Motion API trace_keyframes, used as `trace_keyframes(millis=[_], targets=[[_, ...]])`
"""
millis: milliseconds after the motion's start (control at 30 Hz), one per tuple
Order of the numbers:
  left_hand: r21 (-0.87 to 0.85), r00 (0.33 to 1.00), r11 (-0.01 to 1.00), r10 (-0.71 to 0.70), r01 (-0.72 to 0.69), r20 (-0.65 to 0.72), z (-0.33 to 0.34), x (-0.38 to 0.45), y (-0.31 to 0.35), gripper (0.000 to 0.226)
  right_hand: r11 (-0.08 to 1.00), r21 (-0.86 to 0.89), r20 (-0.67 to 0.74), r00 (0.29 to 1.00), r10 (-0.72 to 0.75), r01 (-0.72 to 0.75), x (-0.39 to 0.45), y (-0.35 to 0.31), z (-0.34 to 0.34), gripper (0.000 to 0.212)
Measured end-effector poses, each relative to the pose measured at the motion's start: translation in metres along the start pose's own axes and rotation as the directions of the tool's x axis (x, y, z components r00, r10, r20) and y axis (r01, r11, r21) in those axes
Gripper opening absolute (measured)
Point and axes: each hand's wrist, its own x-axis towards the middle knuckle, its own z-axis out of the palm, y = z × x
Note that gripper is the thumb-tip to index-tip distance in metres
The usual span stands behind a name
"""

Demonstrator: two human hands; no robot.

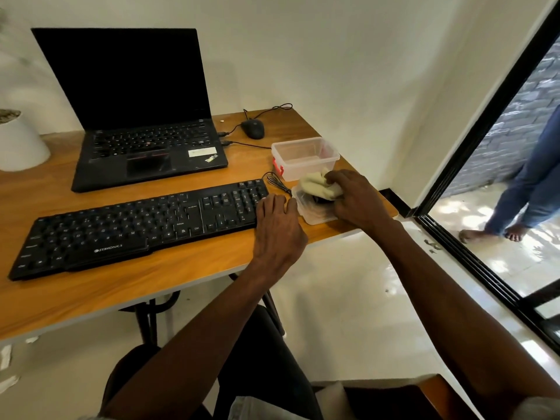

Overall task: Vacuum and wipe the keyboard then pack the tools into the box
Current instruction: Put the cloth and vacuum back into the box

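The black keyboard (142,225) lies mid-desk. The left hand (278,228) rests flat at its right end. The right hand (356,197) grips a cloth (316,184) over the lid (315,212), near the desk's edge. Behind stands the clear box (304,157), open.

black keyboard (136,225), pale yellow cloth (316,184), clear box (304,157)

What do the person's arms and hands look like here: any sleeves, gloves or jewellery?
Both forearms are bare to past the elbow. Neither the left hand nor the right hand shows gloves, rings or a watch. Pale fabric at the frame's bottom edge may be short sleeves.
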Motion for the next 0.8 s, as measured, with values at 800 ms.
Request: trace_keyframes(millis=[800], targets=[[-0.395, 0.932, 0.910, -0.244, 0.126, -0.267, -0.023, 0.002, -0.025, 0.041, 0.989, 0.124, -0.341, 0.939, -0.034, 0.081, 0.029, -0.091, 0.043, 0.020]])
